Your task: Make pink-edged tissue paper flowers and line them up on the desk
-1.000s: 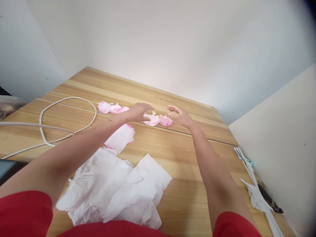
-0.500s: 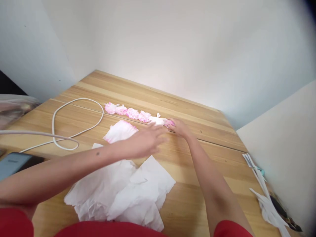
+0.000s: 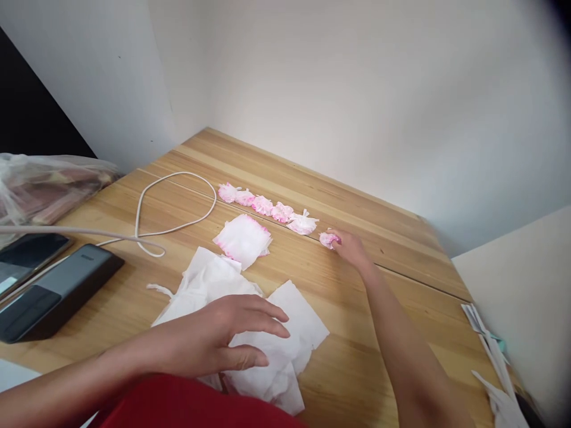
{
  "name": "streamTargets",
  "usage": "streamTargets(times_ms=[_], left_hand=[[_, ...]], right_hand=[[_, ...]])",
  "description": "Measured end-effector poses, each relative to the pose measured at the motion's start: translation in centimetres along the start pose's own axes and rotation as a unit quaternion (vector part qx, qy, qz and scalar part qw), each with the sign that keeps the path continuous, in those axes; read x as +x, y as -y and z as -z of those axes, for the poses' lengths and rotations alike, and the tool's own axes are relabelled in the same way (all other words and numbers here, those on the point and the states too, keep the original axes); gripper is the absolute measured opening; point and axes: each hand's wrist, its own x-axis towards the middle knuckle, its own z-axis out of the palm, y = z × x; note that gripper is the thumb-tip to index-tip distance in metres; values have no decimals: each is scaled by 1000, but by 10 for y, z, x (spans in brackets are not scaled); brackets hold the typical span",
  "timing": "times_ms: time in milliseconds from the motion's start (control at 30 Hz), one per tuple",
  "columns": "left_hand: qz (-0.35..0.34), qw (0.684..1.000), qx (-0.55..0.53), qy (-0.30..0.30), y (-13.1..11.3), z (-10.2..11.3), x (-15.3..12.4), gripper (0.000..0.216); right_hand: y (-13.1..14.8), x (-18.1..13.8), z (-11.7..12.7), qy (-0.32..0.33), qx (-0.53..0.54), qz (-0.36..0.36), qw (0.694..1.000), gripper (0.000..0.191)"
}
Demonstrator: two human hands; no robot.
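My right hand [image 3: 351,248] has its fingers closed on a pink-and-white tissue paper flower [image 3: 328,239] at the right end of a row, with a gap between it and the rest. The row holds several crumpled tissue flowers; the nearest, a white flower [image 3: 303,223], has a twisted tip. My left hand [image 3: 236,333] hangs open, fingers apart, over a loose pile of white tissue sheets [image 3: 294,321]. Between the pile and the row lies a small stack of pink-edged tissue sheets [image 3: 244,238]. My hand partly hides the pile.
A white cable [image 3: 175,227] loops across the wooden table [image 3: 357,309]. A dark power bank [image 3: 62,291], a phone [image 3: 31,255] and a clear plastic bag [image 3: 49,184] are at the left. White strips [image 3: 491,345] lie along the right edge; walls stand behind.
My left hand has drawn back from the row towards my body, uncovering the pink-edged stack. My right hand and its flower are now apart from the row. The view has shifted left.
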Motion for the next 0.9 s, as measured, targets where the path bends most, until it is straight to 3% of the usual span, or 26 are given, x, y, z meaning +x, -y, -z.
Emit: streamTargets(times_ms=[233, 367, 467, 633, 900], left_hand=[[47, 997, -45, -33, 17, -9, -17, 37], [88, 992, -72, -63, 31, -17, -27, 34], [108, 986, -99, -76, 41, -23, -28, 33], [115, 979, -141, -87, 49, -27, -21, 29], [136, 962, -201, -125, 53, -24, -15, 29]], right_hand=[[18, -10, 27, 72, 32, 17, 997, 40], [33, -2, 39, -10, 43, 27, 999, 44], [55, 16, 32, -53, 40, 83, 994, 46], [100, 56, 11, -19, 43, 160, 986, 66], [126, 90, -5, 14, -4, 155, 988, 71]])
